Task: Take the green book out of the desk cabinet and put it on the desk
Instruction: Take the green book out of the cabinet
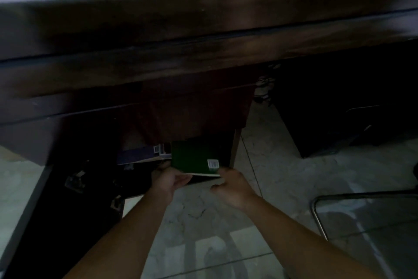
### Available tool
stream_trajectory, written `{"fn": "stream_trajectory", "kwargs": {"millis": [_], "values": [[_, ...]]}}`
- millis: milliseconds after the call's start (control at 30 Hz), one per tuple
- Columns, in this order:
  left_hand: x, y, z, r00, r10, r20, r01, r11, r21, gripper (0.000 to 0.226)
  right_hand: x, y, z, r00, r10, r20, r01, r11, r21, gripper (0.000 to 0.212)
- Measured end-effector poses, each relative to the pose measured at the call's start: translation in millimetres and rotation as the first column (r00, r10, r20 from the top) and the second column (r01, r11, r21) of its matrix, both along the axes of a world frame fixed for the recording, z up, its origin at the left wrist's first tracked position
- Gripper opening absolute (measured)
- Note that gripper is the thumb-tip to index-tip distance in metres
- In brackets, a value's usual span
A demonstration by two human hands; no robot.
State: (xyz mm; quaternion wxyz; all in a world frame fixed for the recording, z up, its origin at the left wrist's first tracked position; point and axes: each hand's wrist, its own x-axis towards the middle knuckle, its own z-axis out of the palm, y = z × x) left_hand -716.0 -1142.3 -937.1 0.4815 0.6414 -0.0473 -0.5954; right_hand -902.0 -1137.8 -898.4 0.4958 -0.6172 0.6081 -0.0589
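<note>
At the left of the frame the open cabinet door [56, 199] hangs dark, with metal hinges on its inner side. Just right of it, in the lower middle of the frame, the cabinet [140, 134] stands open under the desk [203, 36], whose thick wooden edge fills the whole upper half. Inside, a dark blue book [138, 155] lies at the left, with a small white label on it.

The left hand [168, 180] is closed on the near left corner of the green book [190, 157], fingers under the edge and thumb near the pages. The book is at the mouth of the cabinet, partly out, touching the blue book's side. A white barcode label sits at its lower right corner. The right hand [230, 184] holds the near right corner, fingers curled around the edge; how tight the grip is I cannot tell, the picture is dark.

The book looks thin, with a soft cover, so I judge it light and a little bendy, and the smooth cover may slip. Holding it by both near corners, or along the spine, should keep it flat. At the lower right, a chair with a metal frame [319, 222] stands on the tiled floor [282, 165].
</note>
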Motion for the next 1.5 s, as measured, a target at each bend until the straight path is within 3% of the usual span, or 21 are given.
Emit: {"fn": "stream_trajectory", "kwargs": {"millis": [167, 300, 367, 467, 600, 667, 700, 767, 833, 933, 1000, 1100, 1167, 1300, 1500], "values": [[1.6, 59.1, 9.3, 0.998, 0.03, -0.05, -0.03, 1.0, 0.001, 0.054, -1.9, 24.0, -4.8, 0.959, -0.279, 0.056, 0.274, 0.959, 0.079, 0.055], [0.1, 108.4, 24.4, 0.993, -0.021, -0.115, 0.016, 0.999, -0.046, 0.051, 1.3, 52.9, -7.1, 0.866, -0.492, 0.092, 0.436, 0.831, 0.346, 0.068], [1.1, 130.7, 37.4, 0.99, -0.039, -0.134, 0.032, 0.998, -0.053, 0.046, 4.0, 69.1, -4.0, 0.784, -0.608, 0.126, 0.493, 0.733, 0.469, 0.053], [4.2, 157.7, 53.7, 0.99, -0.069, -0.125, 0.066, 0.997, -0.029, 0.04, 4.7, 89.1, 7.0, 0.662, -0.727, 0.185, 0.527, 0.626, 0.575, 0.016], [5.2, 183.7, 77.2, 0.983, -0.079, -0.165, 0.087, 0.995, 0.043, 0.019, 4.2, 117.8, 31.1, 0.649, -0.742, 0.167, 0.562, 0.616, 0.552, 0.005], [1.2, 196.9, 93.5, 0.966, -0.091, -0.24, 0.105, 0.993, 0.047, 0.02, 5.4, 134.0, 36.8, 0.631, -0.757, 0.167, 0.578, 0.602, 0.551, 0.006], [-0.1, 204.4, 102.0, 0.961, -0.106, -0.256, 0.121, 0.992, 0.043, 0.025, 6.2, 140.5, 38.7, 0.653, -0.742, 0.152, 0.582, 0.62, 0.527, 0.011], [-3.8, 218.5, 120.7, 0.964, -0.118, -0.24, 0.125, 0.992, 0.012, 0.029, 4.2, 148.9, 26.5, 0.687, -0.715, 0.131, 0.607, 0.664, 0.438, 0.039], [-7.0, 231.7, 138.3, 0.966, -0.108, -0.236, 0.103, 0.994, -0.033, 0.031, 2.2, 172.2, 75.1, 0.712, -0.681, 0.171, 0.576, 0.706, 0.413, 0.057], [-10.7, 252.4, 167.3, 0.97, -0.12, -0.209, 0.102, 0.99, -0.097, 0.034, -9.4, 192.9, 125.3, 0.725, -0.657, 0.206, 0.564, 0.738, 0.37, 0.051], [-11.9, 267.4, 188.5, 0.962, -0.145, -0.23, 0.116, 0.984, -0.137, 0.041, -15.5, 205.9, 142.1, 0.679, -0.668, 0.303, 0.566, 0.74, 0.363, 0.044], [-12.6, 294.4, 219.3, 0.954, -0.185, -0.237, 0.139, 0.97, -0.199, 0.057, -22.2, 236.3, 177.5, 0.65, -0.624, 0.434, 0.494, 0.78, 0.384, 0.009], [-14.2, 314.4, 236.9, 0.95, -0.194, -0.245, 0.129, 0.957, -0.258, 0.062, -30.5, 250.9, 198.6, 0.668, -0.55, 0.501, 0.448, 0.835, 0.318, 0.012], [-20.4, 349.7, 277.0, 0.948, -0.223, -0.226, 0.132, 0.925, -0.357, 0.047, -41.4, 276.2, 235.8, 0.72, -0.408, 0.561, 0.359, 0.911, 0.202, 0.017], [-25.2, 383.3, 335.7, 0.961, -0.208, -0.184, 0.117, 0.905, -0.409, 0.038, -46.2, 303.7, 283.3, 0.614, -0.409, 0.675, 0.286, 0.913, 0.292, 0.015]]}}
